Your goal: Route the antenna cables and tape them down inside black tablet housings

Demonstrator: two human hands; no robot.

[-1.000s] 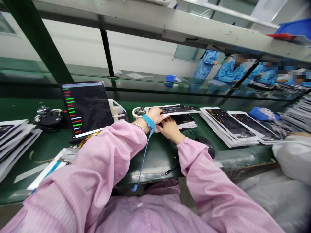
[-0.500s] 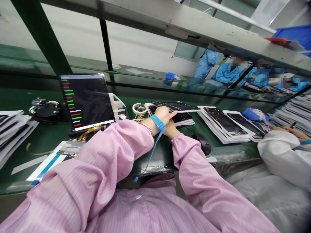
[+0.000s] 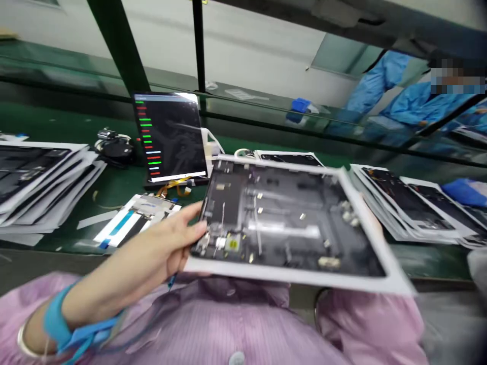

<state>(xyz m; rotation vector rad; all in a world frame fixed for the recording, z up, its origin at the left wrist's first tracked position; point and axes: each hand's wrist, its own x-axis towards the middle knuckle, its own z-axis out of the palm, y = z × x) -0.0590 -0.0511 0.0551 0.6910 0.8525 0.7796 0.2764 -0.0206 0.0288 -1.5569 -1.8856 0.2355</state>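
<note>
A black tablet housing (image 3: 289, 218) lies on a white sheet (image 3: 369, 243), the two held up together in front of my chest. Its inside faces me, with small metal contacts and a yellow-marked part near the left end. My left hand (image 3: 171, 243) grips the left edge, thumb on top and fingers underneath. At the far right edge only a bit of my right hand (image 3: 375, 215) shows; most of it is hidden behind the sheet. A blue strap (image 3: 59, 319) circles my left wrist.
A screen with coloured text lines (image 3: 173, 137) stands at the back left. In front of it lies a taped flat panel (image 3: 135, 215) with ribbon cables. Stacks of housings on sheets sit left (image 3: 41, 177) and right (image 3: 411, 203). People in blue work beyond the shelf.
My hands were together over the middle stack, at a thin flat piece seen edge-on. Now they are apart, holding a tablet housing and sheet closer to me. The view has shifted left.
</note>
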